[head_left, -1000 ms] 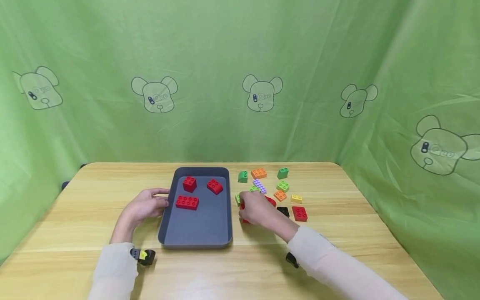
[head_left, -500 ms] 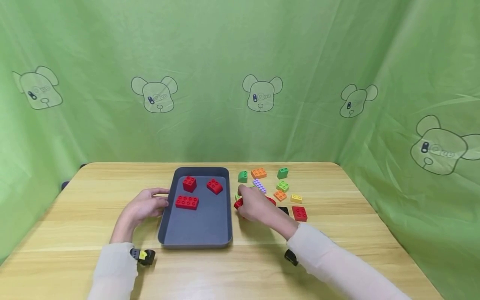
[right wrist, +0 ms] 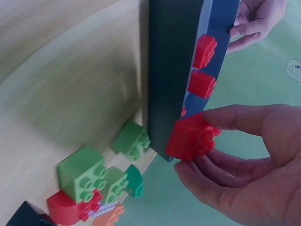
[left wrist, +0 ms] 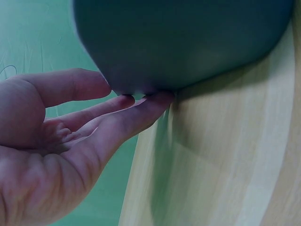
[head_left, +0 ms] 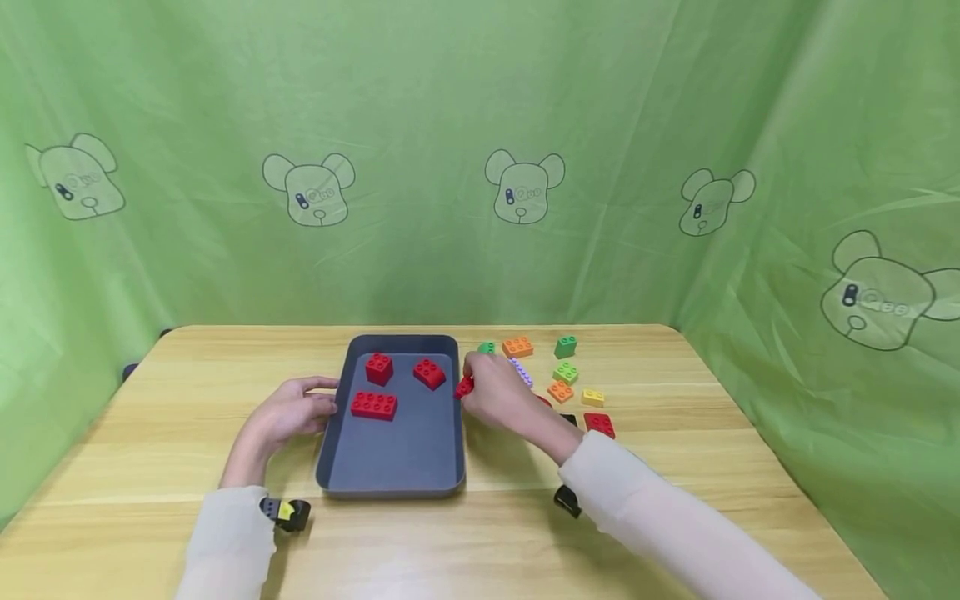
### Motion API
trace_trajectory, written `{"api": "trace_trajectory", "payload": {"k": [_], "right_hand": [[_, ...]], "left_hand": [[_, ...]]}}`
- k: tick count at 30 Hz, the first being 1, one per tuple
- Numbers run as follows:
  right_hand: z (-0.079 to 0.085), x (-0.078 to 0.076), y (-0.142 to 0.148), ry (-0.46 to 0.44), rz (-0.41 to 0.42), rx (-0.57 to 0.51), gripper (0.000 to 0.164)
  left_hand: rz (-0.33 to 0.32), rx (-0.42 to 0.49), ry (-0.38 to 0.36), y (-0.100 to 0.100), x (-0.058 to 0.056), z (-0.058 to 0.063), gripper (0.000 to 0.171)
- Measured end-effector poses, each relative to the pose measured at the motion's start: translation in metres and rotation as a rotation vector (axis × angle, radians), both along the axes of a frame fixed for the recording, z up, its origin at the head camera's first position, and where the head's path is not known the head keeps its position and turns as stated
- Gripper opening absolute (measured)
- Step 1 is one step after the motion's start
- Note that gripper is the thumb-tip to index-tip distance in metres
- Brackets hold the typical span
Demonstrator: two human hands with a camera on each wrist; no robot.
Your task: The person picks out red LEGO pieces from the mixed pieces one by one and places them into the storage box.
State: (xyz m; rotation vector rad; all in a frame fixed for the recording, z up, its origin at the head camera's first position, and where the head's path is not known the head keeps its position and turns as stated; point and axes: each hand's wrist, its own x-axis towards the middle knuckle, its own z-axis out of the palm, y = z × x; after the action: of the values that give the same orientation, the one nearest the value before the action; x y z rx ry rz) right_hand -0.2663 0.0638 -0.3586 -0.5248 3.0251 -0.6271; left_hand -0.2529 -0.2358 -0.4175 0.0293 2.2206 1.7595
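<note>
My right hand point(head_left: 501, 396) pinches a red toy brick point(right wrist: 188, 139) between thumb and fingers, held at the right rim of a dark grey tray point(head_left: 401, 458). In the head view the hand hides part of that brick. Inside the tray lie a red block point(head_left: 378, 368), a red brick with a curved side point(head_left: 429, 373) and a long red brick point(head_left: 374, 406). My left hand point(head_left: 288, 412) is at the tray's left side. In the left wrist view its extended fingertips point(left wrist: 160, 98) touch the tray's outer wall.
Loose bricks lie right of the tray: orange point(head_left: 517, 347), dark green point(head_left: 566, 346), light green point(head_left: 566, 372), yellow point(head_left: 592, 397) and red point(head_left: 599, 425). A black piece point(head_left: 570, 419) is partly behind my right wrist. A green curtain point(head_left: 480, 275) hangs behind the wooden table point(head_left: 225, 367).
My right hand has lifted the red brick from among the loose bricks and carried it left and away from me to the tray's right rim. My left hand has stayed put.
</note>
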Motion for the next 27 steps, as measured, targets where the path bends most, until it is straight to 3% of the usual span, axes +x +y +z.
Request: {"api": "trace_trajectory", "payload": {"k": [8, 13, 20, 27], "right_hand": [[0.01, -0.005, -0.024, 0.059, 0.059, -0.043, 0.029], [0.011, -0.006, -0.038, 0.04, 0.072, -0.052, 0.032], [0.006, -0.011, -0.048, 0.075, 0.09, -0.022, 0.028], [-0.01, -0.016, -0.051, 0.06, 0.124, -0.041, 0.023]], "left_hand": [[0.005, 0.01, -0.005, 0.0, 0.0, 0.0, 0.049], [0.003, 0.015, -0.005, 0.0, 0.0, 0.001, 0.05], [0.012, 0.021, -0.008, 0.0, -0.001, 0.001, 0.05], [0.008, 0.012, -0.008, 0.0, 0.0, 0.001, 0.05]]}}
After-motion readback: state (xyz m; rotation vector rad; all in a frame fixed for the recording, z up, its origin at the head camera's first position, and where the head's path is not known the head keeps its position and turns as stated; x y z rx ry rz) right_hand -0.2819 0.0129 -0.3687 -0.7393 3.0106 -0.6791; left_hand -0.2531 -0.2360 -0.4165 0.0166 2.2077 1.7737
